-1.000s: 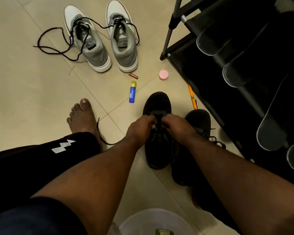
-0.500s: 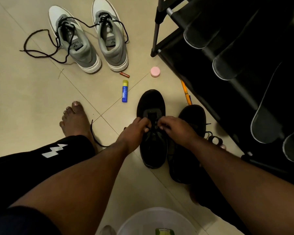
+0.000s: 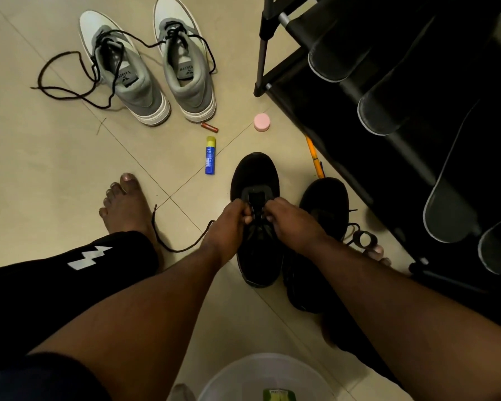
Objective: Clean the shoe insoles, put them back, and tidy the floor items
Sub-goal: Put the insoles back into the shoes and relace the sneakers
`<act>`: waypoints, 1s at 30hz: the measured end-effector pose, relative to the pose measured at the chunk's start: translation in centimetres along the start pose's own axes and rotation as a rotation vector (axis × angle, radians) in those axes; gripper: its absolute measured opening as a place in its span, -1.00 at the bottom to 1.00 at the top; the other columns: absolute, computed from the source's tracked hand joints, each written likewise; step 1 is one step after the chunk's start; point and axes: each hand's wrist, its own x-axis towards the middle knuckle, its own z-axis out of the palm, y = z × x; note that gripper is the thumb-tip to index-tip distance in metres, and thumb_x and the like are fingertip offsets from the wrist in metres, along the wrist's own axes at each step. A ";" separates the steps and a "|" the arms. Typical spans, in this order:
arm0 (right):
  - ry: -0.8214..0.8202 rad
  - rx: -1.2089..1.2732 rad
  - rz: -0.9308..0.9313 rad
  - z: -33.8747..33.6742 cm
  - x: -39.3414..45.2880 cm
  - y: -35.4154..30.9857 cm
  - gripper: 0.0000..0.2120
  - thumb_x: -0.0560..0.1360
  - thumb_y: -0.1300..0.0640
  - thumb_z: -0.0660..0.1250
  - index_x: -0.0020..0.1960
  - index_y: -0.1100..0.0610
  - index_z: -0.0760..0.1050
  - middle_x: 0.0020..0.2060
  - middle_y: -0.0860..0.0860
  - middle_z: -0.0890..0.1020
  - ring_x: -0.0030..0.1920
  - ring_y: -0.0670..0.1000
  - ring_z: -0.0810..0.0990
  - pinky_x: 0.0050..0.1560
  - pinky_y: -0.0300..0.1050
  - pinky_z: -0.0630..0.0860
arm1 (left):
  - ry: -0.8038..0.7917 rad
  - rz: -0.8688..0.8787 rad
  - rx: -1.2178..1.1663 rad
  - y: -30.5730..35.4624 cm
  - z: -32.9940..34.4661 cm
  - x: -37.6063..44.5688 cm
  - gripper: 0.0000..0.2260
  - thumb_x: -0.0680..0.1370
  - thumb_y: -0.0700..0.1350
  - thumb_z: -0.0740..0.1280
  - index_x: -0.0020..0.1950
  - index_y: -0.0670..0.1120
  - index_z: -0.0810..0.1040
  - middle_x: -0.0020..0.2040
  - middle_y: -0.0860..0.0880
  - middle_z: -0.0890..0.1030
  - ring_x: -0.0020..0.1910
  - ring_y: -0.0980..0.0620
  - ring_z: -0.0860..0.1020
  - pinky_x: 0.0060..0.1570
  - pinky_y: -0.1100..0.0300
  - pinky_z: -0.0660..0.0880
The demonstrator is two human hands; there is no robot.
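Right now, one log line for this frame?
phase: lacing black shoe | left hand: pinching lace | right hand: pinching lace | second black shoe: beside it | glue stick, pink lid: still on floor

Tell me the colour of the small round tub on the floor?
Pink tub, seen clearest in the head view.

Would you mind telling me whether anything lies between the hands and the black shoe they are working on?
Nothing visible does: the left hand and right hand are already on the black shoe, pinching its lace at the tongue.
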 end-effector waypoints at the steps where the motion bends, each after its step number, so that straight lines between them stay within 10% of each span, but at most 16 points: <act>1: 0.029 0.062 0.014 0.0 -0.2 0.1 -0.94 0.60 0.14 0.17 0.02 0.05 0.41 -0.01 0.00 0.47 -0.12 0.02 0.49 -0.11 0.02 0.50 | 0.000 -0.003 -0.025 0.0 0.0 -0.2 -0.96 0.65 -0.11 0.16 0.01 0.01 0.37 -0.02 0.01 0.47 -0.09 0.06 0.47 -0.12 0.15 0.47; 19: 0.049 0.039 0.133 1.4 -1.6 -1.1 -0.87 0.64 0.02 0.11 0.09 0.01 0.41 0.04 -0.01 0.47 -0.11 0.07 0.53 -0.11 0.07 0.53 | 0.060 -0.077 0.124 1.2 1.8 -0.8 -0.92 0.65 -0.05 0.14 0.04 -0.01 0.39 0.03 -0.02 0.43 -0.11 0.01 0.47 -0.10 0.09 0.49; 26: -0.058 0.066 0.226 0.7 -1.4 -1.4 -0.94 0.61 0.22 0.07 0.02 0.10 0.30 0.03 0.09 0.42 -0.13 0.14 0.46 -0.15 0.02 0.39 | 0.204 -0.171 0.008 0.3 0.2 -1.0 -0.85 0.60 -0.31 0.11 -0.06 -0.09 0.39 -0.05 -0.05 0.41 -0.14 0.06 0.37 -0.24 0.48 0.29; 30: -0.112 0.083 0.200 -0.1 -2.2 -0.7 -0.93 0.64 0.14 0.03 0.03 0.07 0.28 -0.11 0.09 0.50 -0.18 0.10 0.50 -0.20 0.06 0.44 | 0.078 -0.112 0.105 -0.5 -1.8 -0.5 -0.87 0.65 -0.20 0.13 -0.05 -0.05 0.40 -0.11 0.00 0.47 -0.17 0.03 0.41 -0.22 0.19 0.31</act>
